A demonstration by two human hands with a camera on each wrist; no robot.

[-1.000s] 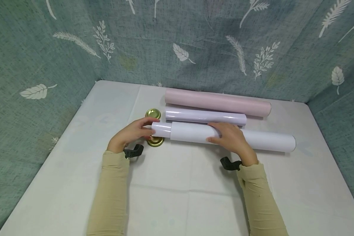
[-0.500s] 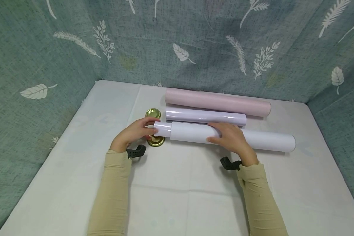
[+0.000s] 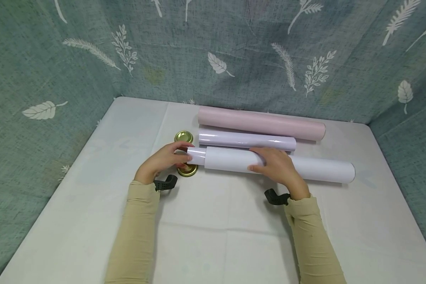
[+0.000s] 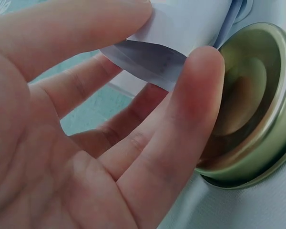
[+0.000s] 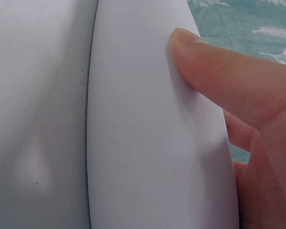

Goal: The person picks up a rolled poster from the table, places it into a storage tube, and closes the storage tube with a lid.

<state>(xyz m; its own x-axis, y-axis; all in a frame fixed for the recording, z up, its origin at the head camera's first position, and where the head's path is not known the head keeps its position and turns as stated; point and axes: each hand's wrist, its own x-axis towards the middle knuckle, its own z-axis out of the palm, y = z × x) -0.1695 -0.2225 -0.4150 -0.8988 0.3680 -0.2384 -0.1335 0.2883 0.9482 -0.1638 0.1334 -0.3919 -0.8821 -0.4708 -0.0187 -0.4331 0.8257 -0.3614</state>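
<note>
A long white tube [image 3: 323, 169] lies on the table, and a short length of a glossy pale lavender paper roll [image 3: 198, 156] sticks out of its left end. My left hand [image 3: 163, 161] pinches this roll near its outer end, thumb and fingers spread around it. The left wrist view shows the roll's hollow end [image 4: 152, 62] between thumb and fingers. My right hand [image 3: 276, 166] grips the white tube around its middle, thumb on the near side. In the right wrist view the thumb presses on the tube's smooth surface [image 5: 138, 119]; the other fingers are partly hidden behind it.
Behind the white tube lies a second glossy lavender roll [image 3: 246, 139], and beyond that a thicker pink tube [image 3: 260, 123]. Two gold lids, a far one [image 3: 183, 136] and a near one [image 3: 187, 170], lie beside my left hand. Patterned green fabric [image 3: 213, 47] hangs behind the table.
My left hand has shifted slightly right, and the lavender roll has slid a little further into the white tube. The right hand stays in place on the tube.
</note>
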